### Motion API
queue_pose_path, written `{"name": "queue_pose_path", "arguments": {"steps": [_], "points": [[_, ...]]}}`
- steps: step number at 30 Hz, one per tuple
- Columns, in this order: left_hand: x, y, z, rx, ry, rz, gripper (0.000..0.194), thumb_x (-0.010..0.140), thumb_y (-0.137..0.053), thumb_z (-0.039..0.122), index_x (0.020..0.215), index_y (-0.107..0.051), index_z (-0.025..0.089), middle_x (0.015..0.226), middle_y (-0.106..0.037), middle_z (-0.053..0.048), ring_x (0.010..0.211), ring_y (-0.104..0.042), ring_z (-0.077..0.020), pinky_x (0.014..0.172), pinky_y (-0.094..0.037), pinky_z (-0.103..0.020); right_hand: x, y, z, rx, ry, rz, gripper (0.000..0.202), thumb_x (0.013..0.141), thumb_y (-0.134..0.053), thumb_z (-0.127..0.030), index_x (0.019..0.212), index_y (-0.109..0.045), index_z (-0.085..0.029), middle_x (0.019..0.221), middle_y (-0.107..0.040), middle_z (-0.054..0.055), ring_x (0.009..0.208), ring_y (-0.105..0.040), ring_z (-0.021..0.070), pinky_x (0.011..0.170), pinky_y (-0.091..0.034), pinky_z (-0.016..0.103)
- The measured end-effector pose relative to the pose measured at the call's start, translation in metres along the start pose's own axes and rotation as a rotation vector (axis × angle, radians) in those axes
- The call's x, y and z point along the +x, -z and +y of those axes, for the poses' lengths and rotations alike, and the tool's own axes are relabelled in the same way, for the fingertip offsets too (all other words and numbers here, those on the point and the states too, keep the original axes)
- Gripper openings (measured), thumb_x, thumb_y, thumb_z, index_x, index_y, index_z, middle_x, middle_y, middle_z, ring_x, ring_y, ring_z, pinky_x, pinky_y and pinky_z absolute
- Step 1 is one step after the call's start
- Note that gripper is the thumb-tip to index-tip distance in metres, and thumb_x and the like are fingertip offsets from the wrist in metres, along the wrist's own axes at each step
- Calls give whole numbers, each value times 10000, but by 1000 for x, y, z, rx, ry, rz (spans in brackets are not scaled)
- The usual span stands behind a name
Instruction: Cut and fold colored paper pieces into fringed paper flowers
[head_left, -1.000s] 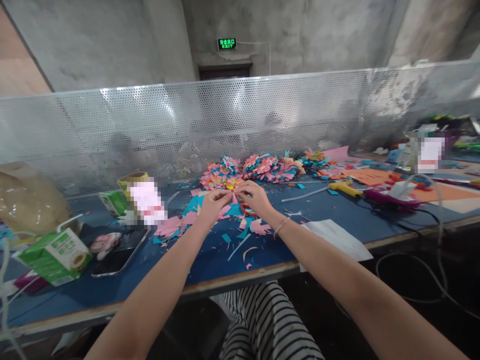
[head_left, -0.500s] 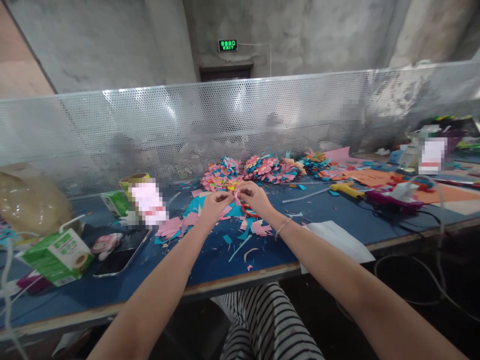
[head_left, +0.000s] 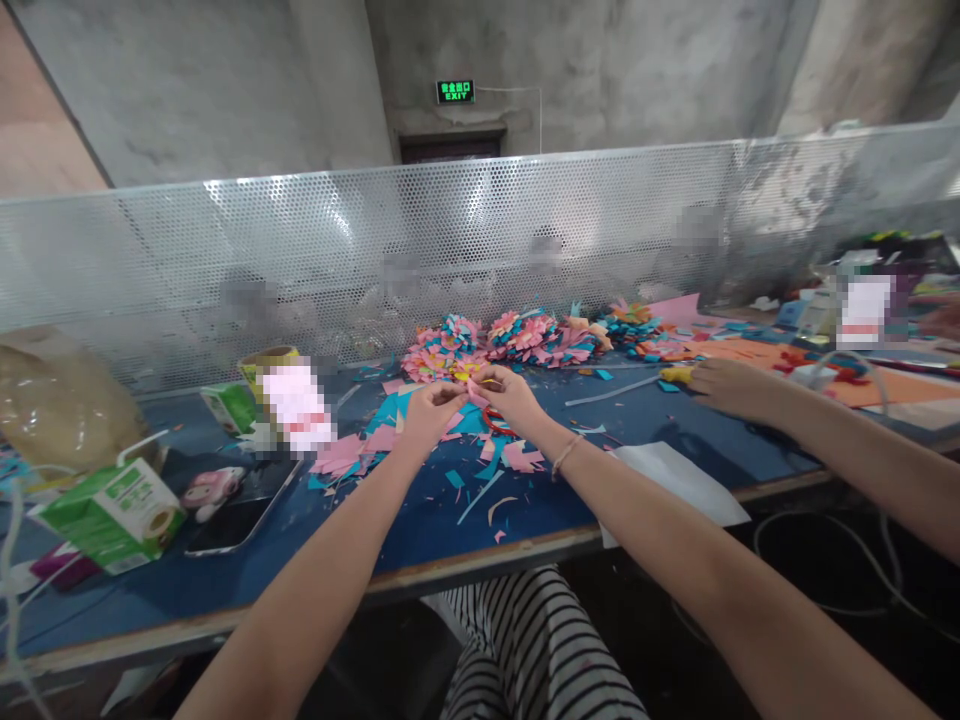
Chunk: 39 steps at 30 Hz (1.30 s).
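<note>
Between my two hands is a small piece of pink paper (head_left: 475, 393), pinched by the fingers of both. My left hand (head_left: 433, 408) is closed on its left side, and my right hand (head_left: 510, 393) grips it from the right. Red-handled scissors (head_left: 496, 421) lie just under my right hand, their blades hard to make out. Behind the hands sits a pile of pink and blue paper flowers (head_left: 525, 338). Pink paper scraps (head_left: 341, 455) and blue ones are scattered around on the blue tabletop (head_left: 420, 530).
Left stand a green drink carton (head_left: 112, 515) and a phone (head_left: 232, 525). At right, another person's hand (head_left: 731, 390) rests on a yellow-handled tool (head_left: 676, 374) near orange sheets (head_left: 750, 355). White paper (head_left: 675, 480) overhangs the front edge. A perforated metal screen (head_left: 337, 260) bounds the back.
Another person's arm has come in from the right and reached the yellow-handled tool. In my fingers the pink paper has shifted slightly; my arms stay almost still.
</note>
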<state>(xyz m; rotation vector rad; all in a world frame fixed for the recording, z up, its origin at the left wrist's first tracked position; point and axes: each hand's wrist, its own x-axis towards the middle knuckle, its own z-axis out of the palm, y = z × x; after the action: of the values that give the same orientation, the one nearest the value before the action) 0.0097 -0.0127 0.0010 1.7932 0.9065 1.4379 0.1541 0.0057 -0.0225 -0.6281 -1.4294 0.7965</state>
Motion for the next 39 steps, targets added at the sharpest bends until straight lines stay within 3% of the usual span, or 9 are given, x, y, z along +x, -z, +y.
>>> {"name": "queue_pose_path", "arguments": {"steps": [10,25,39], "points": [[-3,-5,2,-126,117,-12,325,515,-722,367,715,-648,121,626,-634,-36,581,-566,-127,625,-475,-291,-2,-1,-3,-4,14,18,232,610,-635,-318,727,-485,-187,788,-564,6,712,-551,109,727,-457,281],[0,-4,-5,-110,103,21,309,485,-740,334,683,-621,130,613,-613,-16,570,-549,-113,601,-456,-271,-4,-1,-4,106,-45,4,186,573,-635,-247,711,-533,-177,668,-557,-20,608,-516,91,578,-426,222],[2,-3,-7,-129,85,18,285,483,-738,315,653,-604,130,566,-585,7,535,-530,-97,578,-445,-250,-4,-1,-2,119,-65,-10,172,604,-644,-268,712,-545,-178,644,-542,-28,589,-499,89,573,-400,227]]}}
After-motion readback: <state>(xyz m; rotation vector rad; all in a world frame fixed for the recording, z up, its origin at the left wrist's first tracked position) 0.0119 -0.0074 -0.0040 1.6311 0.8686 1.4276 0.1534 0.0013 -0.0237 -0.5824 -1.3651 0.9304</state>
